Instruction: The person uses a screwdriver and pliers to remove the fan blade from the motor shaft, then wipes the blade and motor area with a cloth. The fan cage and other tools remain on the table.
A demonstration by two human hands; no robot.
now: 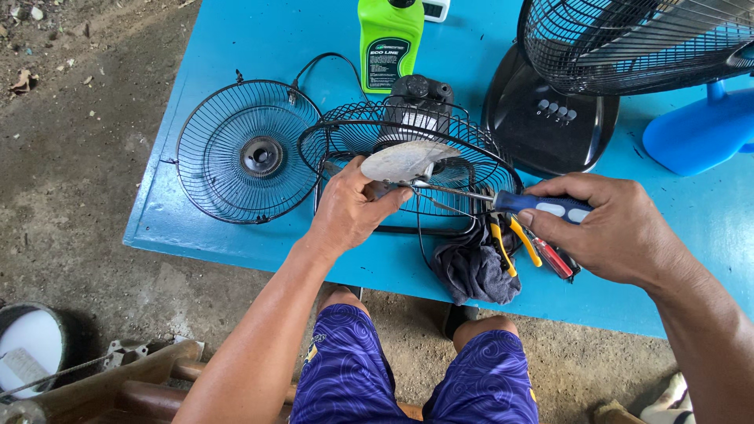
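My left hand [349, 206] grips a dusty grey fan blade [407, 160] at its hub, above the rear wire guard [408, 169] of a small black fan. The fan's motor [416, 106] sits behind that guard. A blue-handled screwdriver [542, 206] is in my right hand [620, 228], its metal shaft reaching left to the blade's hub by my left fingers. The detached front wire guard [247, 151] lies flat on the blue table [236, 47] to the left.
A green bottle [389, 39] stands at the back. A black standing fan [597, 63] and a blue fan base [703, 129] fill the right. Yellow-handled pliers [510, 239], a red tool [552, 257] and a dark rag [475, 271] lie near the front edge.
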